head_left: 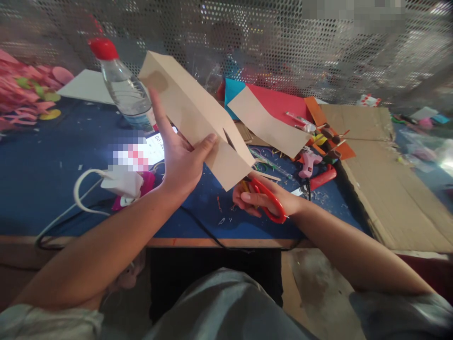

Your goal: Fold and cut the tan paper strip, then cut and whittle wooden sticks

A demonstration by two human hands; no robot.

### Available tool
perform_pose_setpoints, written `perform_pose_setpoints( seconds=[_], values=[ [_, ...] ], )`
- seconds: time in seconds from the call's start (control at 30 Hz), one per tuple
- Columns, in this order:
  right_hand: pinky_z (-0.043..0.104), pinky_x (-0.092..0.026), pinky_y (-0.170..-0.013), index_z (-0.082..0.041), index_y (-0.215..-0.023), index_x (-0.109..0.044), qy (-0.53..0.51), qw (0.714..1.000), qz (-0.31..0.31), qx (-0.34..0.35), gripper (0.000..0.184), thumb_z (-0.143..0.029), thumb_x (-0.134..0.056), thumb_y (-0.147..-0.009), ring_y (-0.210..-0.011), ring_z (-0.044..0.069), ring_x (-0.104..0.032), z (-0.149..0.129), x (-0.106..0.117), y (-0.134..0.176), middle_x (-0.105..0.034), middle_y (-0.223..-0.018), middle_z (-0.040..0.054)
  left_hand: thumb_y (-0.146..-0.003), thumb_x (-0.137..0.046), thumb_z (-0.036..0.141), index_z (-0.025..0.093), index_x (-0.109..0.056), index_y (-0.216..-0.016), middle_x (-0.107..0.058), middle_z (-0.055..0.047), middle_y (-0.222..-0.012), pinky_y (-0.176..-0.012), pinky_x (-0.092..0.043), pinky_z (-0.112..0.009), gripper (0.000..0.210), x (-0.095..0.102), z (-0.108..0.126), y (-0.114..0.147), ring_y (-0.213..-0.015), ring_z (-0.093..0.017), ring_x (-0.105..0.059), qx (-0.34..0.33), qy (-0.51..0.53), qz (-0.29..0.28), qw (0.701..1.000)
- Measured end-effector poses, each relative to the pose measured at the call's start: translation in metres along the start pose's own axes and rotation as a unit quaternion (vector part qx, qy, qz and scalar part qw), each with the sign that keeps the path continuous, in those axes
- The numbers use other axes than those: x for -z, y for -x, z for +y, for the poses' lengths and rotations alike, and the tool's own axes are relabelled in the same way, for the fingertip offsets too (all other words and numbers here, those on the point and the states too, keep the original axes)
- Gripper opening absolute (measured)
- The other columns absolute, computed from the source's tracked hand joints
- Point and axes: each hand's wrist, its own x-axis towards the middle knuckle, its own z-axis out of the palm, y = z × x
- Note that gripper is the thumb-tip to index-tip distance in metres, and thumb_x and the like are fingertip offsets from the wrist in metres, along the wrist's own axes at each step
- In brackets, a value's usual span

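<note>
My left hand (180, 163) grips a folded strip of cream card (193, 106) and holds it up, tilted, above the blue table; the thumb presses on its near face. A slit shows near the card's lower right end. In my right hand (255, 198) are scissors with red handles (271, 203), the fingers wrapped round the grips. Their blades are mostly hidden by the card and hand, so whether they touch it I cannot tell. Another cream card piece (269, 120) lies behind, over red (279, 101) and blue sheets (233, 94).
A red-capped water bottle (122, 80), a lit phone (152, 151) and a white plug (122, 182) stand left. To the right are a pink glue gun (309, 163), a red-handled cutter (323, 182) and large cardboard (399, 189). A perforated metal panel (170, 28) rises behind.
</note>
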Motion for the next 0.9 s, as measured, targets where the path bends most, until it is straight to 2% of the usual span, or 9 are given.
perform_pose_setpoints(
  seconds=[0.07,0.13,0.23,0.43,0.5,0.6,0.67,0.77,0.9],
  values=[
    [0.020,-0.044,-0.048,-0.022,-0.115,-0.052,-0.011,1.000,-0.009,-0.002,0.038,-0.045,-0.079,-0.099,-0.056,0.007,-0.058,0.001,0.001,0.000,-0.065,-0.089,-0.0025,-0.089,-0.081,0.067,0.053,-0.014,-0.172,-0.030,0.002,-0.183,-0.138,-0.032,-0.059,0.107,0.001,-0.002,0.001,-0.170,-0.034,-0.028,-0.005,-0.007,0.029,1.000],
    [0.020,-0.047,-0.051,-0.022,-0.114,-0.053,-0.036,0.999,-0.017,0.008,0.037,-0.039,-0.082,-0.097,-0.060,0.007,-0.059,0.003,0.003,0.000,-0.065,-0.094,-0.0015,-0.090,-0.080,0.067,0.046,-0.032,-0.169,-0.037,0.000,-0.180,-0.139,-0.032,-0.057,0.095,0.002,-0.005,0.003,-0.170,-0.035,-0.029,-0.003,-0.023,0.032,0.999],
    [0.021,-0.050,-0.058,-0.021,-0.114,-0.056,-0.065,0.997,-0.030,0.029,0.036,-0.034,-0.083,-0.096,-0.069,0.008,-0.060,0.006,0.003,-0.001,-0.064,-0.100,0.0006,-0.092,-0.078,0.065,0.038,-0.042,-0.166,-0.042,-0.004,-0.178,-0.137,-0.036,-0.056,0.087,0.003,-0.009,0.007,-0.167,-0.037,-0.033,-0.002,-0.022,0.016,1.000],
    [0.024,-0.047,-0.058,-0.019,-0.113,-0.058,-0.097,0.992,-0.062,0.060,0.034,-0.040,-0.081,-0.098,-0.068,0.010,-0.059,0.008,0.003,-0.003,-0.063,-0.096,0.0013,-0.096,-0.076,0.058,0.041,-0.038,-0.167,-0.045,-0.005,-0.175,-0.132,-0.043,-0.059,0.082,-0.001,0.001,0.011,-0.161,-0.037,-0.045,-0.006,0.023,-0.039,0.999],
    [0.027,-0.047,-0.061,-0.018,-0.105,-0.061,-0.070,0.993,-0.068,0.062,0.036,-0.048,-0.079,-0.098,-0.068,0.012,-0.060,0.007,0.005,-0.002,-0.063,-0.090,0.0015,-0.096,-0.078,0.057,0.043,-0.036,-0.168,-0.049,-0.006,-0.173,-0.128,-0.048,-0.061,0.084,-0.003,0.006,0.011,-0.157,-0.038,-0.051,0.006,0.039,-0.062,0.997],
    [0.030,-0.047,-0.066,-0.016,-0.088,-0.063,0.001,0.995,-0.077,0.058,0.048,-0.061,-0.072,-0.100,-0.069,0.014,-0.058,0.006,0.009,-0.001,-0.062,-0.078,0.0020,-0.092,-0.081,0.060,0.045,-0.036,-0.168,-0.052,-0.007,-0.171,-0.123,-0.053,-0.064,0.090,-0.006,0.011,0.011,-0.152,-0.040,-0.057,0.005,0.050,-0.092,0.995],
    [0.031,-0.047,-0.068,-0.016,-0.087,-0.063,0.019,0.994,-0.087,0.069,0.052,-0.066,-0.070,-0.099,-0.071,0.015,-0.058,0.005,0.011,0.000,-0.062,-0.077,0.0020,-0.089,-0.082,0.063,0.046,-0.038,-0.167,-0.053,-0.006,-0.170,-0.120,-0.055,-0.065,0.092,-0.007,0.012,0.010,-0.151,-0.042,-0.058,-0.009,0.046,-0.105,0.993],
    [0.030,-0.047,-0.070,-0.018,-0.087,-0.063,0.030,0.991,-0.096,0.085,0.051,-0.067,-0.069,-0.099,-0.073,0.015,-0.058,0.003,0.012,-0.001,-0.061,-0.078,0.0012,-0.088,-0.082,0.067,0.045,-0.037,-0.168,-0.054,-0.006,-0.169,-0.118,-0.056,-0.067,0.094,-0.008,0.013,0.009,-0.149,-0.043,-0.059,-0.028,0.028,-0.119,0.992],
    [0.030,-0.047,-0.073,-0.019,-0.085,-0.063,0.045,0.989,-0.101,0.095,0.047,-0.063,-0.071,-0.099,-0.076,0.016,-0.058,0.001,0.010,-0.002,-0.062,-0.080,0.0014,-0.089,-0.080,0.067,0.044,-0.033,-0.170,-0.050,-0.008,-0.171,-0.122,-0.051,-0.069,0.097,-0.008,0.016,0.010,-0.154,-0.045,-0.053,-0.027,0.018,-0.133,0.991]
  ],
)
